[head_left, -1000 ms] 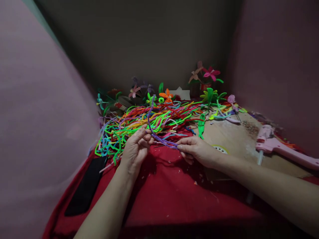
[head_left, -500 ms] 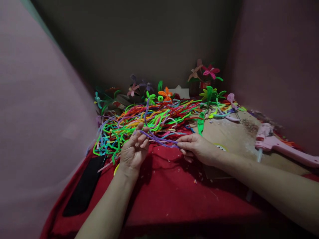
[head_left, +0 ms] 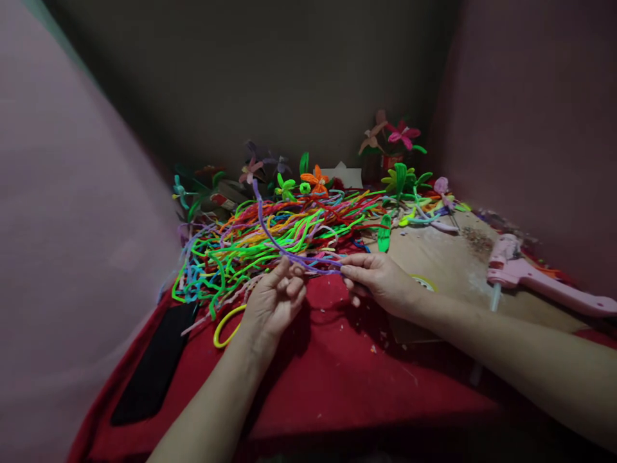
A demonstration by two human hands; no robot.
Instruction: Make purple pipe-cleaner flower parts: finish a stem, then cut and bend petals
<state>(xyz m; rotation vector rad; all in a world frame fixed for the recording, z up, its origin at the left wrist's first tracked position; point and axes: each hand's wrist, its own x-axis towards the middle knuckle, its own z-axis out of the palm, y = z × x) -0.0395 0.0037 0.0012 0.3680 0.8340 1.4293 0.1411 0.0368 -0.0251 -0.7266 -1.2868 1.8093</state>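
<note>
A purple pipe cleaner [head_left: 266,230] is held between my two hands above the red cloth. It is bent into a long loop near the right, and a free length curves up to the left over the pile. My left hand [head_left: 277,299] is closed, thumb and fingers pinching the strand partway along. The right hand [head_left: 378,281] pinches the bent end between thumb and forefinger. Just behind both hands spreads a big heap of coloured pipe cleaners [head_left: 284,225] in green, orange, red, blue and pink.
A pink glue gun [head_left: 525,270] lies on a brown board [head_left: 434,251] at the right. To the left are a dark flat phone-like object [head_left: 152,370] and a yellow ring [head_left: 222,331]. Several pipe-cleaner flowers, one orange [head_left: 315,181], another pink [head_left: 403,134], stand at the back.
My left hand has moved right and a little down along the purple pipe cleaner, closer to the right hand. More of the free length now shows, arching to the left.
</note>
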